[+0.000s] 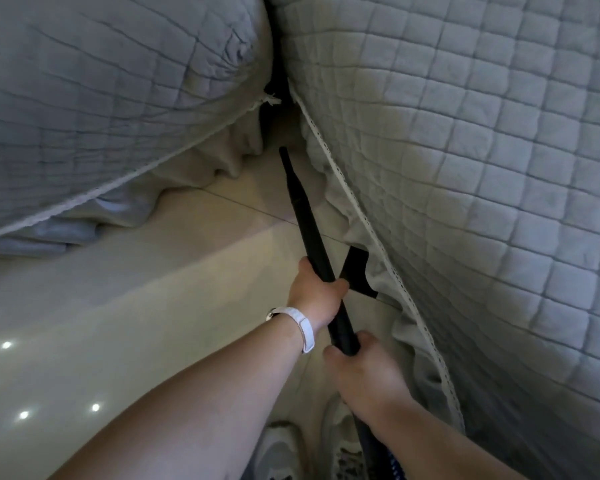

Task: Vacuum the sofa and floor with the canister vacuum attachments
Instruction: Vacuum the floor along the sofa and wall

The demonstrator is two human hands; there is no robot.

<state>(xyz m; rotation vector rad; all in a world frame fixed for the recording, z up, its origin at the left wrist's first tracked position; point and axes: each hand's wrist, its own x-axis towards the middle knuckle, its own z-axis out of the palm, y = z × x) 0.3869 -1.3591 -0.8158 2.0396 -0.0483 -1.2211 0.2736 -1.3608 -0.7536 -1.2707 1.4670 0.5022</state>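
We hold the wand [307,220] two-handed for aim: left hand [314,292] fingers [338,285] wrapped mid-shaft, right hand [364,372] clamped behind, its narrow tip low over the floor [187,254], pointing between sofa [465,168] sections.

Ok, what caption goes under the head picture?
Left hand and right hand grip the black vacuum wand, aimed beside the quilted sofa.

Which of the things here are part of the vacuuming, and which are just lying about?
Part of the job:
black vacuum wand, gripped by the left hand and right hand
quilted sofa
tiled floor

Just there:
white wristband
shoes
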